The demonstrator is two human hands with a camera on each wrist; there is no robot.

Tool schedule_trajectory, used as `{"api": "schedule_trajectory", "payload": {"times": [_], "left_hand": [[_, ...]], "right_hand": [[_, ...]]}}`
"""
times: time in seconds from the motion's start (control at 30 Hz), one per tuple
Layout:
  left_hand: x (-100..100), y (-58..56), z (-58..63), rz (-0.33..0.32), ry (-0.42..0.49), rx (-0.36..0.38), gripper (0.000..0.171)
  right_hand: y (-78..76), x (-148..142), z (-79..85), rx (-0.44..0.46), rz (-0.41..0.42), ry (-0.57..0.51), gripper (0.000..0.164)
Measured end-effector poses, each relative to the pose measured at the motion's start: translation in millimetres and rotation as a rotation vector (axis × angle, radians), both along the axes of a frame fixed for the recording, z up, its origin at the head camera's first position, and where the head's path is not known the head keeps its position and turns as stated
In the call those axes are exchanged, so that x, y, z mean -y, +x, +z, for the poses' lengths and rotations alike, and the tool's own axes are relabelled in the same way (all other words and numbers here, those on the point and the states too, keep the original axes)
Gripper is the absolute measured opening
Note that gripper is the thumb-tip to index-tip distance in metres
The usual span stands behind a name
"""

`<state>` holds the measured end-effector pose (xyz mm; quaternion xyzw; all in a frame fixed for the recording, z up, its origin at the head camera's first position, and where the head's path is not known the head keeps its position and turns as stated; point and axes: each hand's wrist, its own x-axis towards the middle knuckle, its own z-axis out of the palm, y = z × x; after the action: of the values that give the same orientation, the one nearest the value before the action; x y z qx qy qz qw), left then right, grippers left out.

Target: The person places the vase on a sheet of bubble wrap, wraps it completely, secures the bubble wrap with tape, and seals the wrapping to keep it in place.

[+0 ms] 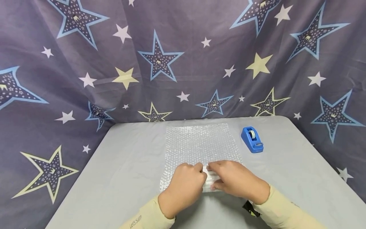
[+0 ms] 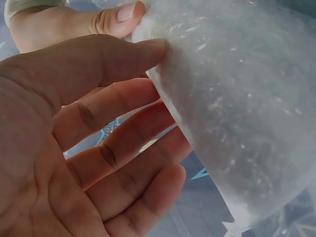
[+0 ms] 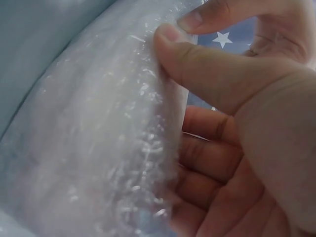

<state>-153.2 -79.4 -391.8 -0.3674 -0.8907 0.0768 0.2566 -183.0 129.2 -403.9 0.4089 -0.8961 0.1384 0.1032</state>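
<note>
Gripping the bubble wrap (image 1: 197, 143) at its near end, the left hand (image 1: 184, 183) and the right hand (image 1: 235, 179) sit close together, each pinching it between thumb and fingers. The bubble wrap lies on the grey table (image 1: 131, 152), flat in its far part and rolled or folded into a thick white band at the near edge; whether anything sits inside that band cannot be told. Most of the band is covered by the 2 hands in the head view, which also hides the left thumb. Both wrist views show what it does not: thumbs pressed on the bubble wrap's curved face and fingers reaching behind its edge, their tips partly out of sight. Only the head view shows the blue tape dispenser (image 1: 252, 140), to the right of the bubble wrap and apart from it, and the full spread of the star-patterned curtain (image 1: 200, 25) beyond. Nearer than the bubble wrap, 2 pale sleeves (image 1: 148, 214) run off the frame, and a dark item (image 1: 251, 209) by the right cuff is too hidden to identify.
</note>
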Motion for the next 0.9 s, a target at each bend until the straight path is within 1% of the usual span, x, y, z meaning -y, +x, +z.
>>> {"api": "schedule_trajectory", "payload": {"times": [0.23, 0.47, 0.7, 0.9], "left_hand": [[0.9, -1.7, 0.0, -0.006, 0.019, 0.014, 0.013], [2.4, -1.9, 1.4, 0.005, 0.014, 0.047, 0.012], [2.9, -2.0, -0.3, -0.002, 0.028, 0.032, 0.011], [3.1, -4.2, -2.2, -0.016, 0.046, 0.039, 0.007]], "right_hand": [[-4.0, -3.5, -2.5, -0.002, 0.017, -0.018, 0.04], [-3.9, -3.9, -2.4, 0.019, 0.031, -0.018, 0.047], [-3.6, -3.9, -2.5, 0.03, 0.025, -0.004, 0.049], [-3.1, -2.9, -4.4, 0.014, 0.02, 0.015, 0.046]]}}
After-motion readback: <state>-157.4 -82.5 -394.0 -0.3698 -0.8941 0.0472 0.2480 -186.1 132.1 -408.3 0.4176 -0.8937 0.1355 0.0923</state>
